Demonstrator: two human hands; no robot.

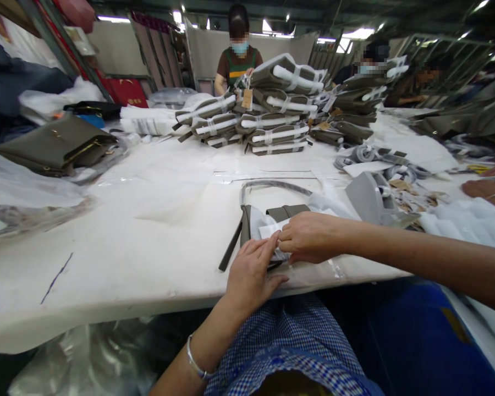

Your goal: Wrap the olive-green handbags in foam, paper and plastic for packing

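Note:
An olive-grey handbag (287,211) lies near the table's front edge, partly covered with white wrapping. Its wrapped strap (272,184) arches behind it, and a dark strap end (231,245) sticks out at its left. My left hand (253,269) rests on the bag's near left part, fingers stretched out and thumb apart. From the right, my right hand (311,236) bends over the bag with fingers curled together at a white sheet (272,226). Whether the sheet is between those fingertips is hidden.
Stacks of wrapped olive bags (278,124) stand at the back of the white table (148,231). Another olive bag (58,146) lies at the left beside clear plastic (28,187). A grey dispenser-like object (369,195) and loose tags (412,192) are at the right. A person (239,60) stands opposite.

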